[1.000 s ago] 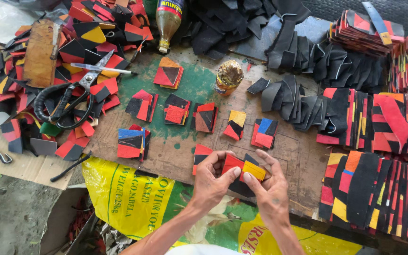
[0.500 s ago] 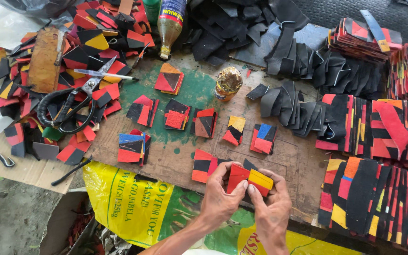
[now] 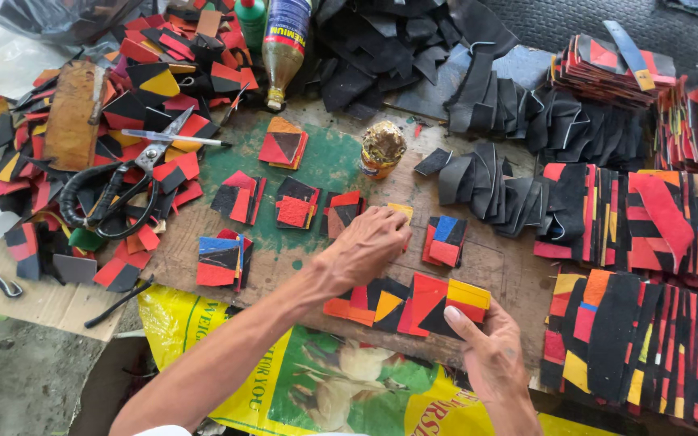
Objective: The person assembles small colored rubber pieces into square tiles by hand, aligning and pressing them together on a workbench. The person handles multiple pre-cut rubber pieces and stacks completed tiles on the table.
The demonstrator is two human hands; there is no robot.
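We see scissors (image 3: pixel 119 190) at left, a glue bottle (image 3: pixel 286 40) top centre, black strips (image 3: pixel 478 173) upper right.

Surface: a worn wooden board (image 3: pixel 494 262) with a green-stained patch (image 3: pixel 337 161) is carrying the work.
Centre: small stacks of red, black and yellow patches (image 3: pixel 296 202) are sitting in rows.
6 o'clock: a joined patchwork strip (image 3: pixel 414 303) is lying near the front edge.
9 o'clock: black-handled scissors (image 3: pixel 123 190) are resting among loose scraps (image 3: pixel 163 81).
12 o'clock: a glue bottle (image 3: pixel 284 48) is lying flat, with a small round tin (image 3: pixel 381 148) just below it.
3 o'clock: finished patchwork sheets (image 3: pixel 648 234) are overlapping.
1 o'clock: black strips (image 3: pixel 478 173) are piling up.
Beneath, at 7 o'clock: a yellow printed sack (image 3: pixel 203 323) is hanging over the front edge.
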